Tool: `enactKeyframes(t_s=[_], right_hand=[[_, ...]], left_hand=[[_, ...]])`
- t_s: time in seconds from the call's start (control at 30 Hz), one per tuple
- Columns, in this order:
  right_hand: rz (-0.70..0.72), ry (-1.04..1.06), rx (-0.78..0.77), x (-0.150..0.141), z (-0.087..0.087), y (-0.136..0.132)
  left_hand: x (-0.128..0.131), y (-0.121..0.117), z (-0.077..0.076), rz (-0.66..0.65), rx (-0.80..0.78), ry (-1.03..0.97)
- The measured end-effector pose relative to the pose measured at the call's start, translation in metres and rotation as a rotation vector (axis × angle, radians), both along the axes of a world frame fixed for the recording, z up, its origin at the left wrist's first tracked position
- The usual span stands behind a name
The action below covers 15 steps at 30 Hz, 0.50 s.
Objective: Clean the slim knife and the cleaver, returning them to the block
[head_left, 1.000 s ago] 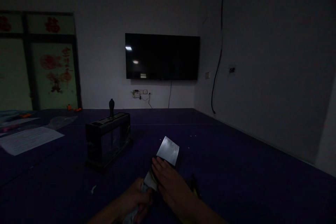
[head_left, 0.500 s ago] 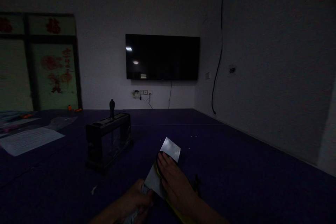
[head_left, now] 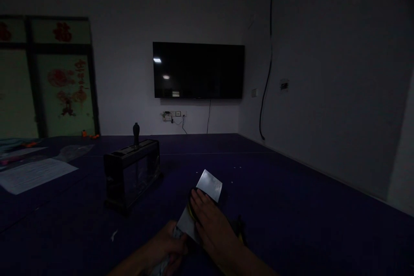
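Note:
Low in the middle of the head view is a cleaver (head_left: pixel 211 184), its broad shiny blade pointing up and away to the right. My left hand (head_left: pixel 170 246) is closed around its pale, patterned handle. On the blade's face lies my right hand (head_left: pixel 211 224), fingers together, pressing a dark cloth with a yellow edge (head_left: pixel 191 212). Most of that cloth is hidden under the palm. To the left stands a black knife block (head_left: pixel 131 172) with clear sides and one dark handle (head_left: pixel 136 133) sticking up from its top.
The dark blue tabletop (head_left: pixel 181 164) runs to the far wall. A printed sheet (head_left: pixel 39 174) and clear plastic (head_left: pixel 74 152) lie at the left, small orange items (head_left: pixel 89 134) behind. White scraps (head_left: pixel 114 236) dot the surface. A television (head_left: pixel 199 70) hangs on the wall.
My right hand has slid slightly left and down along the blade with the cloth. The left hand keeps its grip on the handle. The view has turned slightly right.

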State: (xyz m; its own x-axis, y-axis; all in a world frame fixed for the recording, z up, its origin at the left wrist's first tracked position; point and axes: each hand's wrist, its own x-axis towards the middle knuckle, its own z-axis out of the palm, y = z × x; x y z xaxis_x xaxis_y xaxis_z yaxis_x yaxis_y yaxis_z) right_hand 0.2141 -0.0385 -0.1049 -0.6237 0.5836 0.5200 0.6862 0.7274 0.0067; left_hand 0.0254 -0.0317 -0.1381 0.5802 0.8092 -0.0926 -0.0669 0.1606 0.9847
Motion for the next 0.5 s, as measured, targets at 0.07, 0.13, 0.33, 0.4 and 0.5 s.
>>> enactKeyframes(t_s=[0.07,0.13,0.33,0.4,0.5], right_hand=[[-0.023,0.033,0.004,0.002,0.000,0.004],[-0.044,0.073,0.018,0.005,-0.001,0.008],[-0.110,0.165,0.054,0.008,-0.005,0.016],[-0.106,0.177,0.056,0.007,-0.007,0.016],[-0.103,0.165,0.047,0.007,-0.006,0.013]], left_hand=[[0.000,-0.002,0.002,-0.012,0.000,0.005],[0.002,-0.004,0.007,-0.054,0.014,0.009],[0.005,-0.009,0.014,-0.086,0.002,-0.002],[0.005,-0.009,0.012,-0.065,0.005,0.016],[0.004,-0.008,0.010,0.005,0.038,0.083]])
